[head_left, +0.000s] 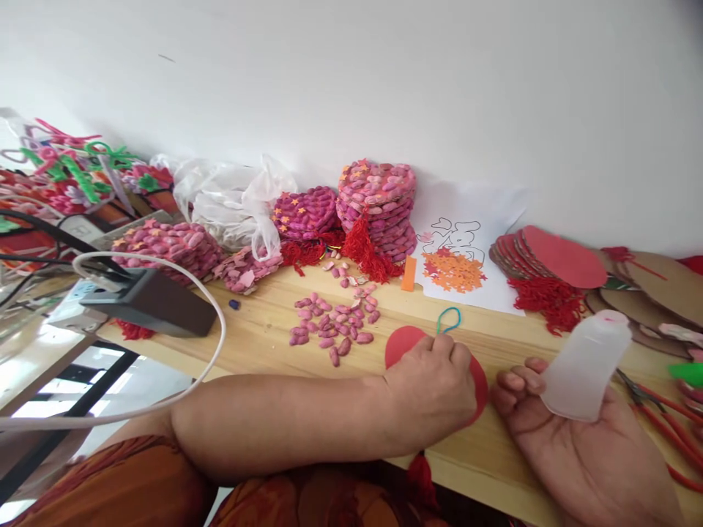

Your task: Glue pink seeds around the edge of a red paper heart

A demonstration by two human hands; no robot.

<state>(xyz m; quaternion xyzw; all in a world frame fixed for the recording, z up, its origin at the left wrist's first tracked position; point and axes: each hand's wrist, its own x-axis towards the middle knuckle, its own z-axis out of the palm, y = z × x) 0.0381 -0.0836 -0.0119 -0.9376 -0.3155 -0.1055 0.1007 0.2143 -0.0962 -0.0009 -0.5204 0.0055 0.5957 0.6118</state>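
Observation:
My left hand [433, 384] is closed, knuckles up, over a red heart-shaped piece [403, 342] on the table. Its fingertips are hidden, so what they pinch, if anything, does not show. A teal cord loop [450, 320] sticks out above the piece, and a red tassel [420, 476] hangs below at the table edge. My right hand [582, 446], palm up, has its fingers curled around a translucent white plastic bottle [587, 366], which is tilted. Loose pink-dyed peanuts [335, 322] lie to the left of the red piece.
Against the wall stand a stack of peanut-covered pieces [376, 212] and a sheet with orange stars [453, 271]. Red discs [565, 256] and orange-handled pliers [659, 417] are at the right. A dark power strip [159, 300] with a white cable [222, 329] sits at the left.

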